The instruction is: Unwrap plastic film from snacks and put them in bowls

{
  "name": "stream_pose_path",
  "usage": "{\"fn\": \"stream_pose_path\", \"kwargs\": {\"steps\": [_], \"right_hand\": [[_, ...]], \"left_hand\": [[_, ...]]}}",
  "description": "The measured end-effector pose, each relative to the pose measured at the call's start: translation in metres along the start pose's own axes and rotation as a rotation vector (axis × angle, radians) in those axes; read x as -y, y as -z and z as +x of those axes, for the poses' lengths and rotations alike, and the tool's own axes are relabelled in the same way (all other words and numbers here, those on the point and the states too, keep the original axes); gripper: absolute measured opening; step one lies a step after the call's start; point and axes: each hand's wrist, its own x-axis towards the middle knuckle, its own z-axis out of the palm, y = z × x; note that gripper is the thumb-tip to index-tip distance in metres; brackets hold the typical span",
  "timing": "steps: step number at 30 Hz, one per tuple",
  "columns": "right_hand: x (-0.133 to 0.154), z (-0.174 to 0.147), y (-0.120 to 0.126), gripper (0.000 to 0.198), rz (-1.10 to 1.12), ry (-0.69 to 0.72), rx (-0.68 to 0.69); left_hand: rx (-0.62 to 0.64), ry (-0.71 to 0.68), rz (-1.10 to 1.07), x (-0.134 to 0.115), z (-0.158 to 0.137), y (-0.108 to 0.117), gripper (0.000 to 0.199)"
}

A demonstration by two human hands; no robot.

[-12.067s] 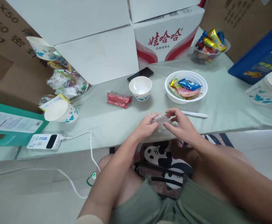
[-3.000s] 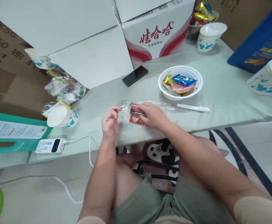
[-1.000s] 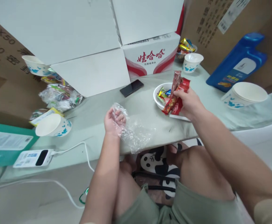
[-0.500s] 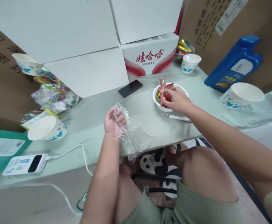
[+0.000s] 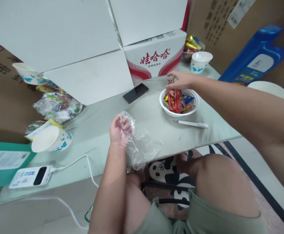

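My left hand (image 5: 119,129) is closed on a crumpled clear plastic bag (image 5: 140,146), which drapes down to the table's front edge. My right hand (image 5: 179,81) is over the back rim of a white bowl (image 5: 166,111), thumb and fingers apart. Between them shows a brownish wrapped snack (image 5: 171,80); whether they touch it I cannot tell. Inside the bowl lie a red snack packet (image 5: 173,100), a blue packet (image 5: 188,98) and other small wrappers. In front of the bowl rests a white-handled craft knife (image 5: 192,124).
A black phone (image 5: 135,93) lies before the white carton (image 5: 154,63). Paper bowls (image 5: 52,138), a blue bottle (image 5: 254,60) and a paper cup (image 5: 200,62) stand around. At left are wrapped snacks (image 5: 59,105) and a white power bank (image 5: 31,177) with a cable.
My right hand has moved from the packets at the bowl's middle to its back rim, uncovering the red and blue packets. My left hand keeps the plastic bag in nearly the same place.
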Motion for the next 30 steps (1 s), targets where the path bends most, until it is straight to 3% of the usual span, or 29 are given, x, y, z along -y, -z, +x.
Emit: {"fn": "stream_pose_path", "kwargs": {"steps": [3, 9, 14, 19, 25, 30], "right_hand": [[-0.002, 0.01, -0.008, 0.059, -0.032, -0.031, 0.126], [-0.013, 0.011, -0.013, 0.061, -0.013, 0.086, -0.1], [-0.016, 0.022, -0.015, 0.057, -0.069, 0.171, 0.112], [-0.022, 0.014, -0.014, 0.052, -0.083, 0.219, -0.068], [-0.014, -0.008, 0.014, 0.041, 0.016, 0.275, -0.175], [-0.004, -0.011, 0.041, 0.035, 0.06, 0.232, -0.15]], "left_hand": [[-0.026, 0.022, -0.016, 0.001, 0.001, -0.006, 0.026], [-0.019, 0.035, -0.01, 0.004, 0.006, -0.011, 0.03], [0.034, 0.045, 0.026, 0.007, 0.009, -0.007, 0.027], [0.062, 0.053, 0.038, 0.008, 0.01, -0.003, 0.026], [0.05, 0.032, 0.033, 0.007, 0.009, -0.003, 0.024], [0.077, 0.018, 0.057, 0.01, 0.007, -0.005, 0.026]]}}
